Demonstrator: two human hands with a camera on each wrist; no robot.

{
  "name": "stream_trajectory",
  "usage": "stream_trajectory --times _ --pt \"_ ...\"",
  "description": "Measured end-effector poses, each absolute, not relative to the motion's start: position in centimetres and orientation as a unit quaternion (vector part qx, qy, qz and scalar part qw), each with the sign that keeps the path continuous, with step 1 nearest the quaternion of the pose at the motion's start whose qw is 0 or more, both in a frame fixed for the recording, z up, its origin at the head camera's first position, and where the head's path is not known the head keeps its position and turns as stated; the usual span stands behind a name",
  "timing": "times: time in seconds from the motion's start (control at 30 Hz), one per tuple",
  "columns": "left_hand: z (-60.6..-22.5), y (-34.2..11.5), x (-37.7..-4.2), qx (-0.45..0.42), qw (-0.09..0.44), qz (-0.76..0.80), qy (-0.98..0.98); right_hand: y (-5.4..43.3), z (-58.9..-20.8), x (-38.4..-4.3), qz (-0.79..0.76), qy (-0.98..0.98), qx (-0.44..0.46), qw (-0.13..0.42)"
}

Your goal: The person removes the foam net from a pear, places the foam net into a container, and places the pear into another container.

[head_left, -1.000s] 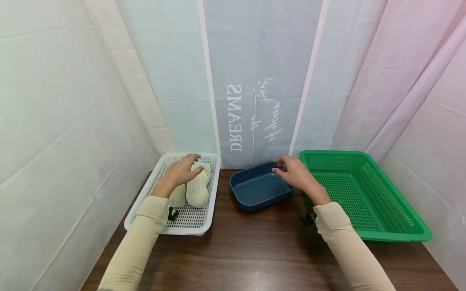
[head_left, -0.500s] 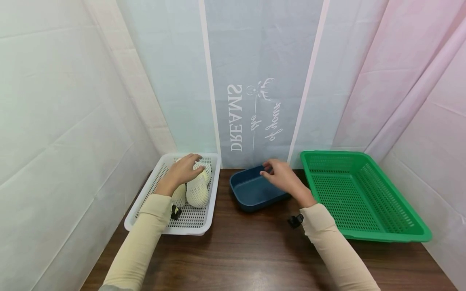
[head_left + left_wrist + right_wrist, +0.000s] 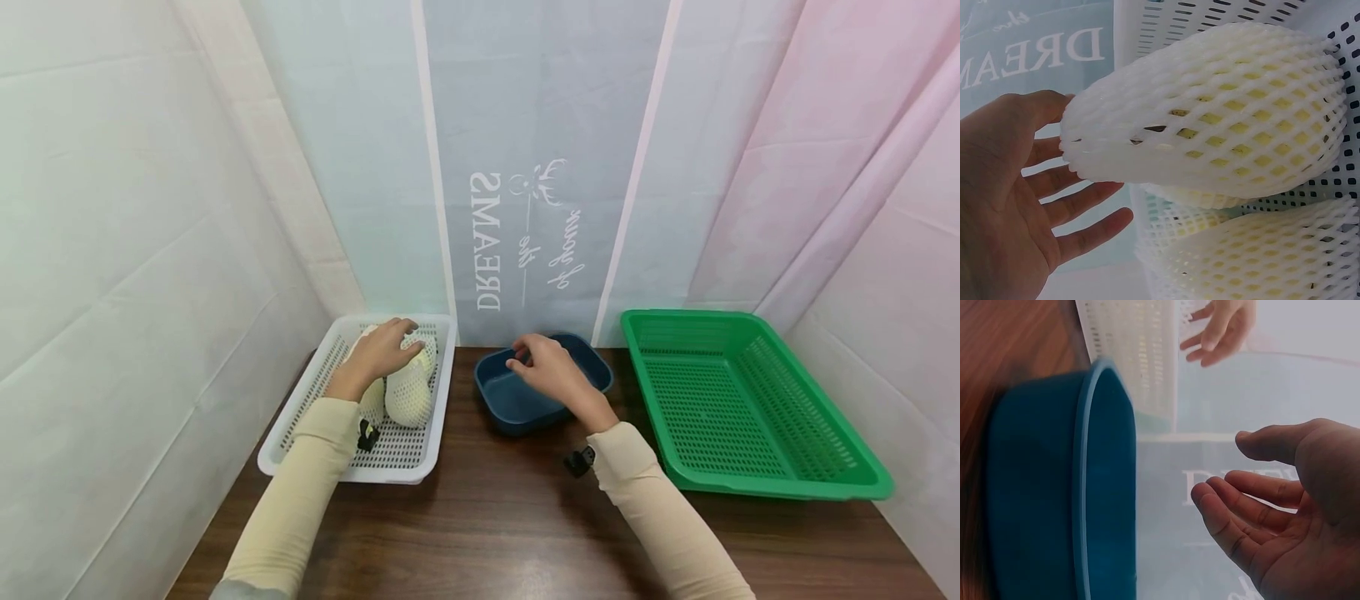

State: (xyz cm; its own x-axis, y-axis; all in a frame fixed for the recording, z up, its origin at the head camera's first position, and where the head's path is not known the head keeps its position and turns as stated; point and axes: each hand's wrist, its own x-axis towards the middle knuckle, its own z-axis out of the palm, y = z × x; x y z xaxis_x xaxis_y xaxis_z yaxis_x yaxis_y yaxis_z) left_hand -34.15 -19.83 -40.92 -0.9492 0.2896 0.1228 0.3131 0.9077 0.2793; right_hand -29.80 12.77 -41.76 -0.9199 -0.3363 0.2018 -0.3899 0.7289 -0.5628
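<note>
In the white basket [image 3: 438, 417] on the left lie several yellow, fruit-like things in white foam net sleeves [image 3: 408, 396]. Over them hovers my left hand [image 3: 381, 350], its fingers spread and loosely bent, holding nothing. The left wrist view has one netted piece [image 3: 1210, 112] with its narrow end close to the thumb; whether they touch, I cannot tell. My right hand [image 3: 553, 371] is above the dark blue rectangular tub [image 3: 510, 408], fingers relaxed and nothing between them. The right wrist view shows the tub's rim [image 3: 1088, 425] apart from the fingertips.
A large green basket [image 3: 723, 417] with perforated walls sits at the right. All the containers rest on a dark brown wooden table [image 3: 480, 525]. Pale curtains [image 3: 540, 100] with mirrored lettering hang behind and at both sides.
My right hand has moved left, from the tub's right back corner to above its middle. The left hand stays nearly still over the white basket.
</note>
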Motion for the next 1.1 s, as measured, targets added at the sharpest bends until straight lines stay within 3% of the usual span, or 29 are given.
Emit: stream_trajectory --times 1.1 --pt "-41.5 -19.3 -35.3 -0.116 -0.001 -0.172 -0.978 6.7 -43.9 -29.7 0.359 -0.914 0.189 0.021"
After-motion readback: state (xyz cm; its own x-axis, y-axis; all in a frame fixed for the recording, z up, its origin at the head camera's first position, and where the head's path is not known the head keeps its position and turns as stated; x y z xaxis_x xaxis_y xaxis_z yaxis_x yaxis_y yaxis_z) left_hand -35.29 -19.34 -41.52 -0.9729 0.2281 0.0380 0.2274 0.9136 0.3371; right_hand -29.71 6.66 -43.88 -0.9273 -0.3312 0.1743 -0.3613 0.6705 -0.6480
